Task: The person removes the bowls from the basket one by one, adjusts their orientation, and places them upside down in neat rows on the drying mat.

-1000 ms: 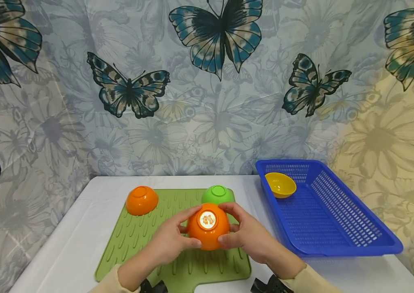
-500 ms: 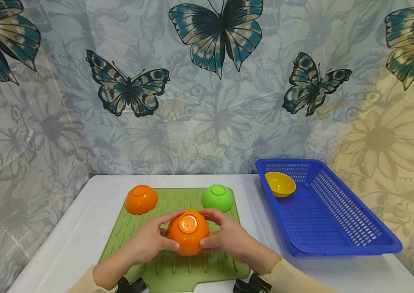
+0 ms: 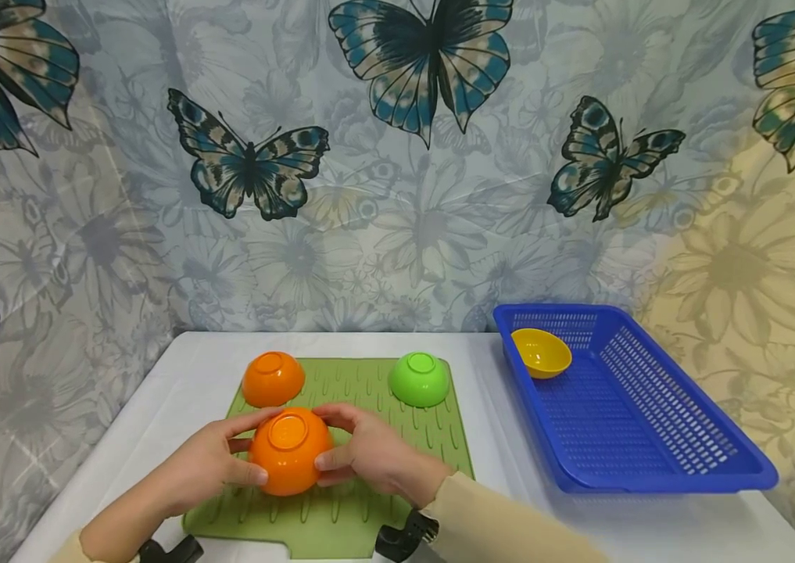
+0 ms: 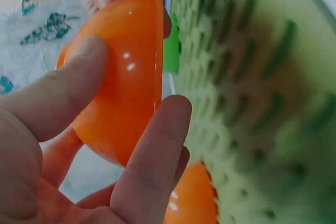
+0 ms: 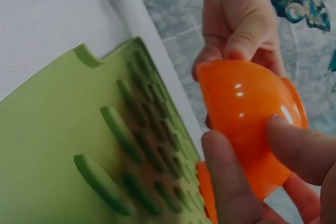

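Observation:
Between both hands an orange bowl (image 3: 290, 453) is held upside down, its foot ring facing up. My left hand (image 3: 210, 461) grips its left side, thumb on the outer wall and fingers about the rim. On the right side my right hand (image 3: 376, 457) grips it likewise. The wrist views show the bowl's rim raised above the green drying mat (image 4: 247, 129). Behind it on the mat, a second orange bowl (image 3: 273, 380) lies upside down at the back left corner. A green bowl (image 3: 420, 380) is upside down at the back right corner.
To the right stands a blue basket (image 3: 650, 407) with perforated walls. A yellow bowl (image 3: 542, 353) sits upright in its back left corner. The white-covered table (image 3: 123, 438) ends at a butterfly-patterned cloth (image 3: 411, 234) behind and at the left.
Both hands have carried the orange bowl leftward over the mat, from in front of the green bowl to in front of the other orange bowl. The green bowl is now fully visible.

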